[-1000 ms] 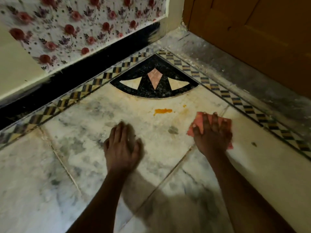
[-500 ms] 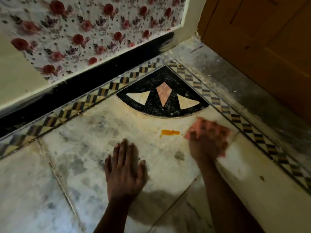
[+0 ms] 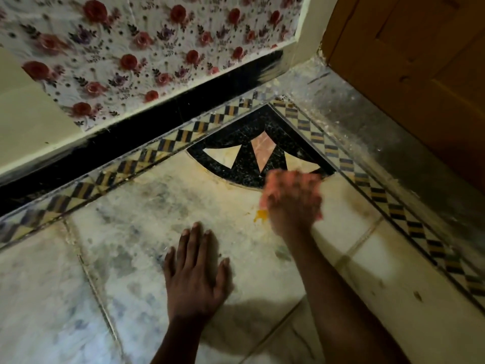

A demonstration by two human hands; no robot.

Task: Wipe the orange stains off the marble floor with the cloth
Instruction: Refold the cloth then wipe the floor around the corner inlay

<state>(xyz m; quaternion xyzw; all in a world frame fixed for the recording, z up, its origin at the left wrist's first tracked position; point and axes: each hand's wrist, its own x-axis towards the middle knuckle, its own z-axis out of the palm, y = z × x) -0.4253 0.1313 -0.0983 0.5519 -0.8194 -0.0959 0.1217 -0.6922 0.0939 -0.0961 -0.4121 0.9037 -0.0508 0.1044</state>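
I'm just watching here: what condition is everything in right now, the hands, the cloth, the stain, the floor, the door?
left hand: flat, pressed on floor.
right hand: blurred, pressing the cloth.
cloth: pink, mostly hidden under the hand.
orange stain: partly showing beside the cloth.
marble floor: grimy.
wooden door: shut.

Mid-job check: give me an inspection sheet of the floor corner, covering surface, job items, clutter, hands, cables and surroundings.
Surface: marble floor, pale with grey mottling and grimy joints.
Job's things: orange stain partly showing at the left edge of the pink cloth; cloth mostly hidden under the hand and motion-blurred.
Clutter: a small dark speck on the tile to the right; whitish dust along the grey threshold.
Hands: left hand flat on the floor, fingers straight; right hand on the cloth, blurred.
Cables: nothing seen.
Surroundings: black corner inlay, checkered border strip, floral wall covering, wooden door.
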